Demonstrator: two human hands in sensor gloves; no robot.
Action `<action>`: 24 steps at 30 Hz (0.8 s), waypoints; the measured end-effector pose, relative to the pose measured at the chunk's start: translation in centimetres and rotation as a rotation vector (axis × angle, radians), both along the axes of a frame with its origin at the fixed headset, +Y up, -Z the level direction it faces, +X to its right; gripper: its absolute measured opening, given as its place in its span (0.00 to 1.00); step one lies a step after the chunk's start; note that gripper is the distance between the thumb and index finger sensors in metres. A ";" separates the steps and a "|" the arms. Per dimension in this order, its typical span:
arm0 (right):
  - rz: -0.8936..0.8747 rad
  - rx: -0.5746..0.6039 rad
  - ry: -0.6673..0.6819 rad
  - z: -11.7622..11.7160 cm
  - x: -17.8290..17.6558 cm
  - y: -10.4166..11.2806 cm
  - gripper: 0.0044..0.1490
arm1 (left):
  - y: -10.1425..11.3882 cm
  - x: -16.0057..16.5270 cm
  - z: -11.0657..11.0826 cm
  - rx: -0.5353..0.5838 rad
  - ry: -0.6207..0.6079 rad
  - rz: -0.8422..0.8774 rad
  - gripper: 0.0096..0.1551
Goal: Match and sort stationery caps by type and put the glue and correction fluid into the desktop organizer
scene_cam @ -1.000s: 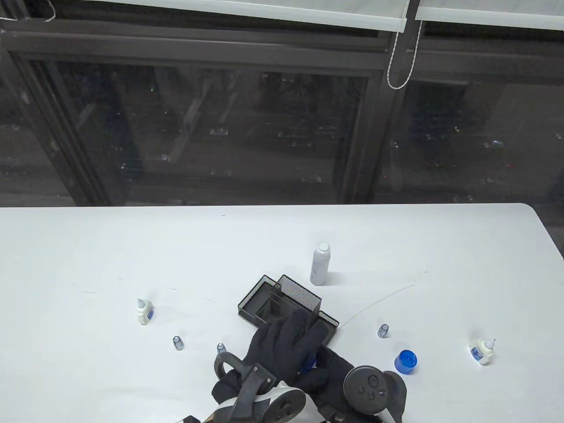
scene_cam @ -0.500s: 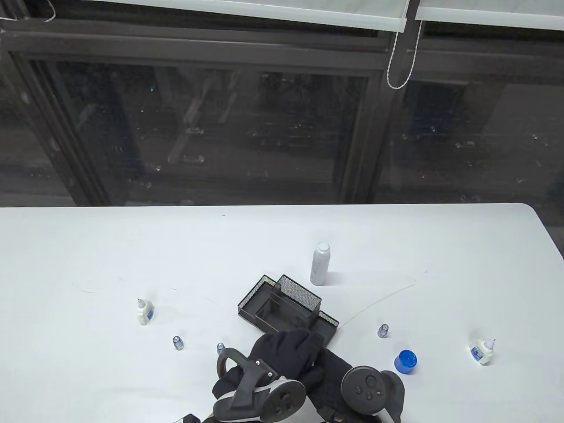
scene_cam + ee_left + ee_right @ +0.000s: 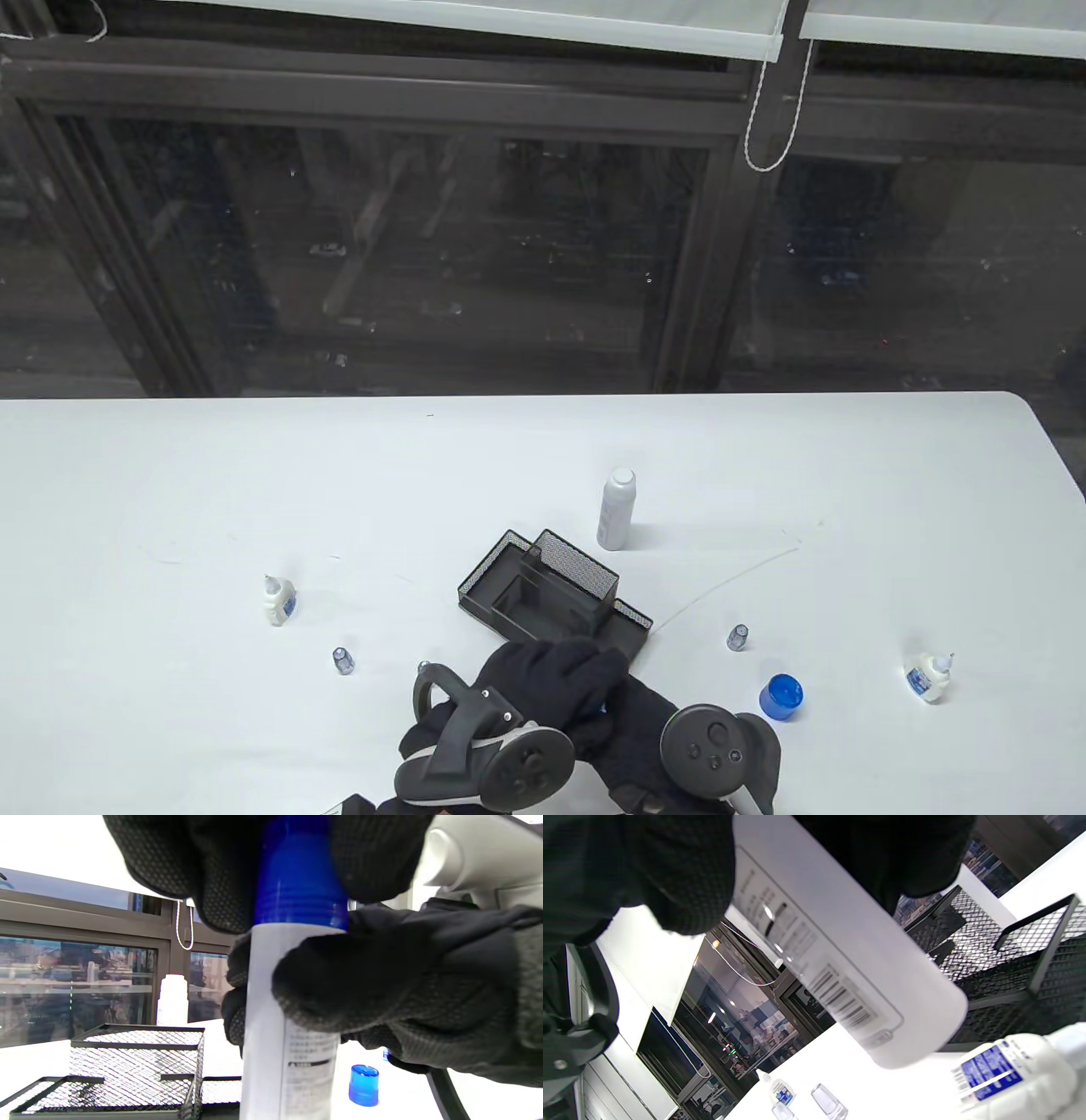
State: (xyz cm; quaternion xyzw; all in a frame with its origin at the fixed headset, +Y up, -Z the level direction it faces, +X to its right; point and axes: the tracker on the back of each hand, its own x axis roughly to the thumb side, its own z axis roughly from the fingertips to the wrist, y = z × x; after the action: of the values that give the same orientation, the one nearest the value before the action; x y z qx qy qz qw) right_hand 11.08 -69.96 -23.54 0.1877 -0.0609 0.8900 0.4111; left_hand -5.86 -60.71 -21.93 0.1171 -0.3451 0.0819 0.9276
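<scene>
A white table (image 3: pixel 170 475) runs across the lower half of the table view, with dark windows filling the upper half. At lower left a small correction bottle (image 3: pixel 277 601) stands uncapped; right of it sits a clear cap (image 3: pixel 342 660), and a second clear cap (image 3: pixel 423 666) shows just left of the left tracker. At bottom centre the left hand (image 3: pixel 543 679) has its fingers curled round the blue cap (image 3: pixel 299 878) on top of a white glue bottle (image 3: pixel 288 1035), as the left wrist view shows. Just above the hands lies the black mesh organizer (image 3: pixel 551 590), and above that, near the frame's middle, stands a second white bottle (image 3: pixel 617 509) without a cap. Right of the left hand, the right hand (image 3: pixel 649 730) wraps the glue bottle's body, fingers and thumb closed round it; the bottle itself is hidden in the table view. Further right stand another clear cap (image 3: pixel 737 637) and a loose blue cap (image 3: pixel 781 696), apart from each other. At far lower right a second correction bottle (image 3: pixel 928 675) stands uncapped
</scene>
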 end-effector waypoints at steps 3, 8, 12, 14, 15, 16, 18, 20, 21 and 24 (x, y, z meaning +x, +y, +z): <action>0.006 0.024 -0.023 0.1 0.1 0.1 0.47 | -0.3 0.0 -0.3 -0.052 0.012 0.020 0.39; 0.006 0.027 -0.017 0.2 0.0 0.1 0.47 | -0.2 0.0 -0.2 -0.060 -0.014 0.015 0.38; 0.026 0.015 0.007 0.2 -0.2 0.2 0.49 | 0.1 -0.4 -0.3 -0.046 0.003 0.047 0.37; 0.058 0.017 0.000 0.1 0.2 0.3 0.55 | 0.8 -1.4 -0.8 -0.057 0.032 0.080 0.37; 0.073 0.030 -0.026 0.0 0.6 0.4 0.56 | 1.3 -2.0 -1.1 -0.064 0.051 0.109 0.37; 0.080 0.032 -0.046 -0.1 1.1 0.5 0.56 | 2.0 -2.5 -1.5 -0.057 0.072 0.133 0.37; 0.047 0.010 -0.054 -0.4 1.9 0.6 0.54 | 3.4 -3.4 -2.2 -0.031 0.119 0.147 0.37; -0.012 -0.009 -0.053 -0.5 2.4 0.6 0.53 | 4.6 -4.1 -3.2 -0.017 0.162 0.131 0.37; -0.030 -0.013 -0.058 -0.5 2.6 0.6 0.52 | 5.3 -4.5 -3.9 -0.009 0.199 0.124 0.37; -0.012 -0.001 -0.078 -0.5 2.8 0.7 0.51 | 6.2 -5.5 -6.3 0.015 0.308 0.130 0.37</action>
State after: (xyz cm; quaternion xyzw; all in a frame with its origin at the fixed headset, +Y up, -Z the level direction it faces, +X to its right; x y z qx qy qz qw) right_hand 13.91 -69.21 -24.00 0.1523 -0.0777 0.8941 0.4140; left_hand -11.35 -54.48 -28.25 0.1575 -0.1913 0.1202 0.9613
